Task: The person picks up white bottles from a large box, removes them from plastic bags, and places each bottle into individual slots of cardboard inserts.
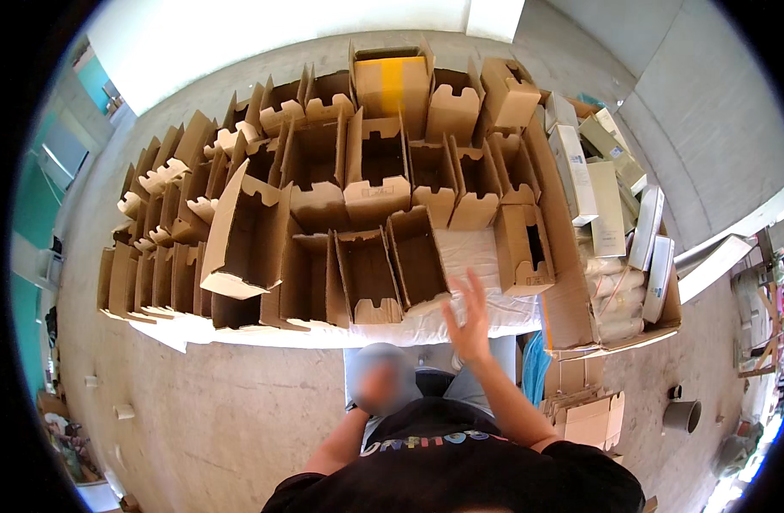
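Far left: a batch of flat-folded brown cardboard cartons point(148, 282) stands on edge in a tight row at the front left of the white-covered table point(238, 335). Behind them, more half-folded brown cartons point(165, 175) run back in rows.

Next over: one large open brown cardboard box point(242, 235) sits tilted, its mouth facing right, raised above its neighbours.

My left hand point(376, 382) is low, near the front edge of the table, close to my body. It's blurred, so I cannot tell if the fingers are open or closed or whether they hold anything.

Centre: three open brown cardboard boxes in the front row point(366, 274), mouths up, side by side and touching. Further rows of the same boxes behind, up to a carton with a yellow tape stripe point(392, 81) at the back.

My right hand point(469, 321) is raised over the front edge of the table, fingers point(476, 286) spread wide, gripping nothing. It is nearest the rightmost front-row box point(419, 256), just beside it, not touching as far as I can see.

Right of that: an upright brown carton with a slot cut-out point(524, 248), standing on the table.

Far right: a big shallow cardboard tray point(571, 308) with stacked long pale boxes point(593, 184) and rolled tan bundles point(614, 295). On the concrete floor point(221, 410) below it: small flat cartons point(588, 415) and a grey cylinder pot point(681, 415).
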### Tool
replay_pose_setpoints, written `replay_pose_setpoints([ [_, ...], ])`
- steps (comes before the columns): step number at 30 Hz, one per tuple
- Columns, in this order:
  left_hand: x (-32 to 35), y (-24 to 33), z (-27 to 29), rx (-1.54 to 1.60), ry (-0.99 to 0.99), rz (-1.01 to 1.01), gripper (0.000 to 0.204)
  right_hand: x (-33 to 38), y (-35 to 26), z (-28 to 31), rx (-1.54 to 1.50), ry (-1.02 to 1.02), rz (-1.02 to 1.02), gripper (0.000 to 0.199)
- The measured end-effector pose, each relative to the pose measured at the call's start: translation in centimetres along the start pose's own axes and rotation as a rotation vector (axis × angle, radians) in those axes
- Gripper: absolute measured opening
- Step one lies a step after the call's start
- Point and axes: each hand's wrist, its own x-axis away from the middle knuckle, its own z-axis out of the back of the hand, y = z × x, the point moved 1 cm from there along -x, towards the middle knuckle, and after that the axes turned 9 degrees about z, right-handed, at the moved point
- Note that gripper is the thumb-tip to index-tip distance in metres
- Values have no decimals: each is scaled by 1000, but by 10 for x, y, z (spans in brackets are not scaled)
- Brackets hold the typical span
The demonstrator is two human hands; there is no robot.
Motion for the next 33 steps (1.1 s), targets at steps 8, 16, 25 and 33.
replay_pose_setpoints([
  [8, -1, 7, -2, 44, 50, -15, 38, -8, -20, 3, 143, -141, 159, 43],
  [16, -8, -19, -34, 1, 109, -21, 39, -32, 6, -20, 235, -71, 210, 31],
  [25, -7, 41, 25, 260, 1, 136, 31, -14, 7, -14, 217, -247, -57, 42],
  [33, -8, 42, 23, 225, 93, 103, 27, -6, 9, -14, 238, -231, -5, 44],
])
